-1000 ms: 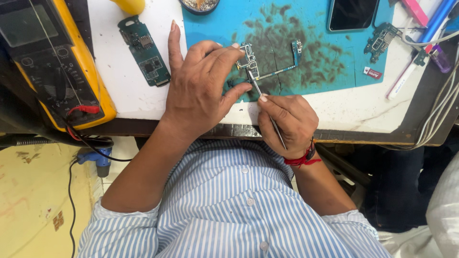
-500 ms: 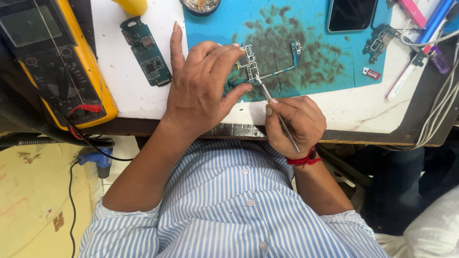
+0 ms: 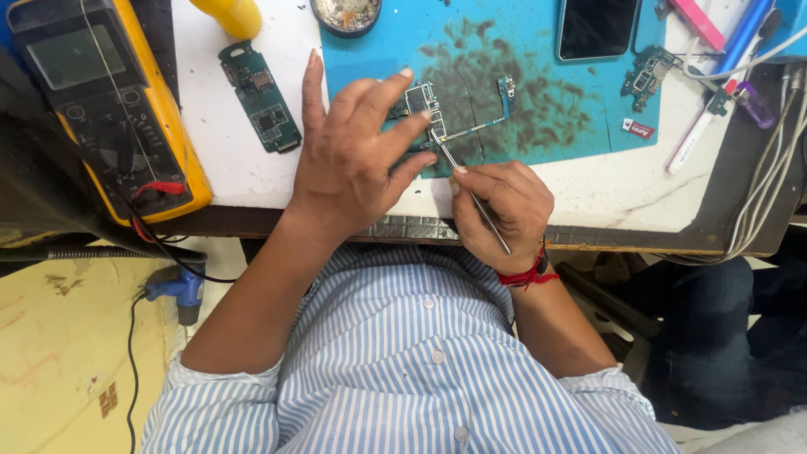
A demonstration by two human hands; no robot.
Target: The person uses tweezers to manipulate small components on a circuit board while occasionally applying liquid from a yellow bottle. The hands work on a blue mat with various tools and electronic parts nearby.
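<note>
My left hand (image 3: 357, 164) lies flat on the blue work mat (image 3: 538, 101), its fingers pressing down a small circuit board (image 3: 423, 102) with a thin flex strip running right. My right hand (image 3: 503, 210) is closed around metal tweezers (image 3: 471, 195), whose tips touch the board's lower edge beside my left fingertips. A red thread band circles my right wrist. Part of the board is hidden under my left fingers.
A yellow multimeter (image 3: 109, 118) sits at the left with red and black leads. A green circuit board (image 3: 262, 108) lies on the white tabletop (image 3: 223, 151). A dark phone (image 3: 595, 27), another small board (image 3: 646, 76), pens (image 3: 714, 101) and cables (image 3: 769, 176) crowd the right side.
My right hand has shifted slightly with the tweezers, keeping the tips at the board. My left hand has stayed pressed on the board.
</note>
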